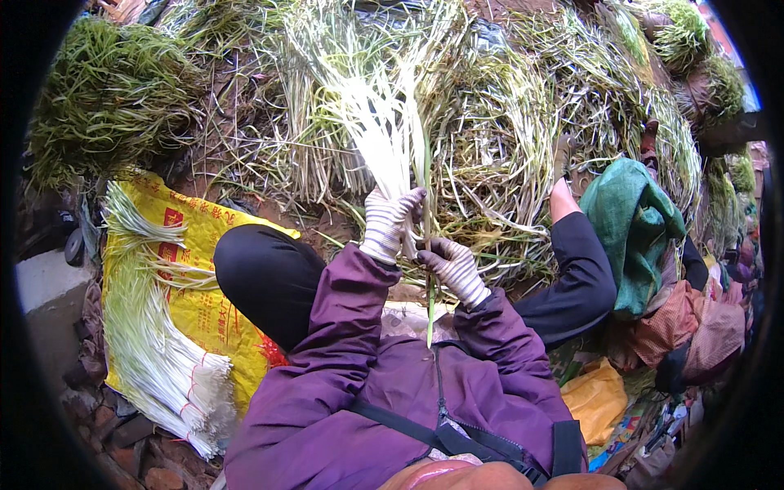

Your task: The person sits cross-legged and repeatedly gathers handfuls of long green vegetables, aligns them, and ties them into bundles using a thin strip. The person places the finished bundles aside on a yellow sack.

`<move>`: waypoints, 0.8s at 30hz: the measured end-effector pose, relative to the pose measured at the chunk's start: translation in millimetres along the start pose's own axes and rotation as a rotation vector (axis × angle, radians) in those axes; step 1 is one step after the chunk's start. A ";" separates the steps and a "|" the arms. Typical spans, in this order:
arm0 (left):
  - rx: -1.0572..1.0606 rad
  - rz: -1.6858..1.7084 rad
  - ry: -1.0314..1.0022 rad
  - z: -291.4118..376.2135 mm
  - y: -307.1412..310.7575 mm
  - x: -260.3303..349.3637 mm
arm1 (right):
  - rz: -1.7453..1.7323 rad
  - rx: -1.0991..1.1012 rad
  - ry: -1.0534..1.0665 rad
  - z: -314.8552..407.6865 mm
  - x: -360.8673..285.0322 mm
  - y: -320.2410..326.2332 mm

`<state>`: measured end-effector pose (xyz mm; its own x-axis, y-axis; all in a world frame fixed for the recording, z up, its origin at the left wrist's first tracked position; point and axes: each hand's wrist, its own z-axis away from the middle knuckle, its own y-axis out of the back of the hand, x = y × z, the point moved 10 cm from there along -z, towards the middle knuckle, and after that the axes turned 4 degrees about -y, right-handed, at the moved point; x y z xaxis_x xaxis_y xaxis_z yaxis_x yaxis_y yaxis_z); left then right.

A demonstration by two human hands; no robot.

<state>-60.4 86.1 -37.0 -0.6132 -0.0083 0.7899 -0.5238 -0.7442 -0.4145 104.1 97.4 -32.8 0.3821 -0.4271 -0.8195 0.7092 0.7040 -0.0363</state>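
In front of my chest, my left hand, in a striped glove with dark fingertips, grips a bunch of pale stalks. They look like blanched garlic chives; their leafy ends fan away from me over the pile. Just below and to the right, my right hand, gloved alike, has its thumb and fingers pinched at a long green leaf. This leaf runs upright alongside the bunch and hangs down towards my jacket zip. The fingertips partly hide the bunch's lower ends.
Loose stalks and leaves cover the ground ahead. To my left, tied bundles lie on a yellow printed sack, near red ties. A green leaf heap stands beyond. On my right are a person's leg and a green mesh sack.
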 end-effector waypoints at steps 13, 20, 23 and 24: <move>-0.146 0.240 0.118 6.5 -17.0 -14.5 | -0.323 0.128 0.158 -26.7 -57.5 15.4; -0.188 0.280 0.135 10.1 -28.9 -13.8 | -0.449 0.144 0.194 -26.1 -51.7 21.2; -0.205 0.227 0.095 9.6 -29.5 -8.9 | -0.620 0.008 0.129 -36.2 -46.8 12.5; -0.217 0.204 0.073 10.1 -30.2 -7.1 | -0.688 -0.017 0.102 -38.5 -44.2 10.4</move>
<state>-34.2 101.9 -25.6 -0.7554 -0.0891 0.6492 -0.4947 -0.5721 -0.6542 71.8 145.4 -18.9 -0.2096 -0.7246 -0.6566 0.7606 0.3012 -0.5752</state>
